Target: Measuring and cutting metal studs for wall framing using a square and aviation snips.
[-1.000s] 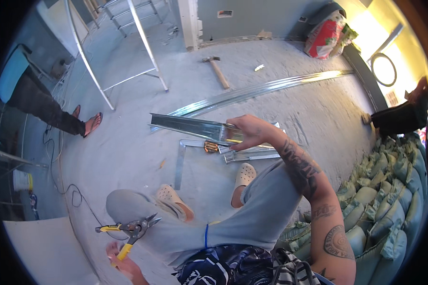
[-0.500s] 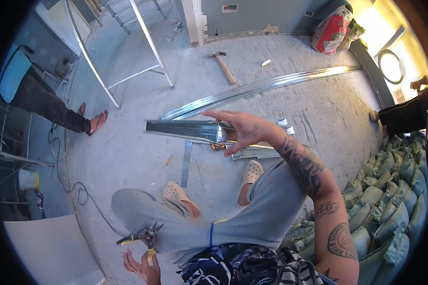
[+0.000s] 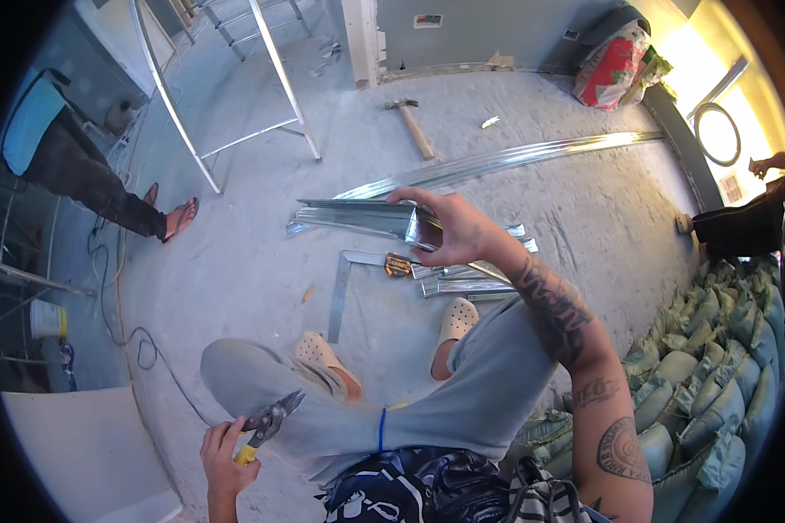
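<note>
My right hand (image 3: 440,228) grips one end of a short metal channel (image 3: 358,220), thumb below and fingers over the top. The channel is raised off the floor and points left. In my left hand (image 3: 227,460) is a pair of tin snips (image 3: 269,420) with yellow handles, held by my left knee with the blades pointing up and right. Under the channel, a tape measure (image 3: 398,265) sits by the corner of a metal square (image 3: 341,292). Several cut channel pieces (image 3: 471,283) lie right of the tape measure, partly hidden by my right arm.
Long metal channels (image 3: 515,161) stretch across the floor to the right. A hammer (image 3: 410,128) lies beyond them. An aluminium ladder (image 3: 279,78) stands at the back left, near one person (image 3: 87,170); another person (image 3: 741,218) is at far right. Green sacks (image 3: 689,375) are piled at right.
My right hand has closed on the short channel and lifted it, uncovering the tape measure. My left hand has closed around the tin snips' handles, and the snips have turned.
</note>
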Demonstrator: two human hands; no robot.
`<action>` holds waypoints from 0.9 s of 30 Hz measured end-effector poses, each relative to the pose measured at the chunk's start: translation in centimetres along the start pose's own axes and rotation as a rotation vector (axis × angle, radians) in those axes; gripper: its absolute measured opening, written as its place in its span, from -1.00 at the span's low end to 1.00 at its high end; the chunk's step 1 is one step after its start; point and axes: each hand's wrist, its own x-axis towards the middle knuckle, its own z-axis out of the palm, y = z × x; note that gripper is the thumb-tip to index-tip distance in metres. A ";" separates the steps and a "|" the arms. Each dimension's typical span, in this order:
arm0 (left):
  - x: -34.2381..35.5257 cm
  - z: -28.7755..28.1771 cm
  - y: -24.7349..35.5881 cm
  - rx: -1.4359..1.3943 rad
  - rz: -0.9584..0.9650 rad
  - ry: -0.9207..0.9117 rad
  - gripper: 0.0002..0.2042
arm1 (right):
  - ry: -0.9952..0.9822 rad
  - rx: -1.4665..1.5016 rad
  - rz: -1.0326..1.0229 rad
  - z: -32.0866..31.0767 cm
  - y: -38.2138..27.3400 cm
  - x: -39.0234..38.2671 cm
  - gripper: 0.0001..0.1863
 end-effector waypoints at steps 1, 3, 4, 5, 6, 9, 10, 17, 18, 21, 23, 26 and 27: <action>0.9 -0.9 2.6 -0.005 -0.009 0.002 -0.26 | 0.023 -0.012 -0.027 0.0 0.1 -0.1 -0.21; 3.3 -1.8 8.6 -0.442 -0.103 -0.082 -0.34 | 0.049 -0.050 -0.107 0.3 0.1 -0.3 -0.21; 4.3 -0.8 10.3 -0.640 -0.096 -0.108 -0.32 | 0.087 -0.088 -0.182 0.4 0.1 -0.4 -0.21; 5.3 0.3 11.8 -0.835 -0.087 -0.132 -0.31 | 0.073 -0.086 -0.188 0.4 -0.4 -0.6 -0.21; 6.9 1.0 13.8 -0.968 -0.081 -0.165 -0.29 | 0.034 -0.105 -0.101 0.4 -1.1 -0.8 -0.20; 10.6 3.2 16.3 -1.116 -0.060 -0.241 -0.27 | 0.029 -0.157 -0.048 1.3 -1.6 -1.6 -0.19; 11.3 4.0 16.6 -1.128 -0.050 -0.283 -0.25 | 0.063 -0.187 -0.085 1.6 -1.7 -1.7 -0.19; 13.3 5.4 18.2 -1.251 -0.086 -0.364 -0.22 | 0.083 -0.190 -0.104 1.1 -2.7 -3.0 -0.11; 13.4 5.4 18.3 -1.271 -0.069 -0.347 -0.25 | 0.068 -0.161 -0.111 1.2 -2.7 -3.2 -0.09; 14.0 5.0 18.0 -1.322 -0.040 -0.391 -0.27 | 0.032 -0.130 -0.093 1.5 -2.9 -3.5 -0.09; 14.0 4.6 17.9 -1.347 -0.025 -0.454 -0.27 | 0.018 -0.127 -0.068 1.5 -2.5 -3.6 -0.10; 13.5 4.4 17.7 -1.374 -0.095 -0.529 -0.34 | -0.073 0.051 -0.181 0.9 -1.0 -3.1 -0.07; 13.5 4.7 17.2 -1.327 -0.067 -0.535 -0.40 | -0.187 0.138 -0.163 0.5 -0.6 -2.5 -0.03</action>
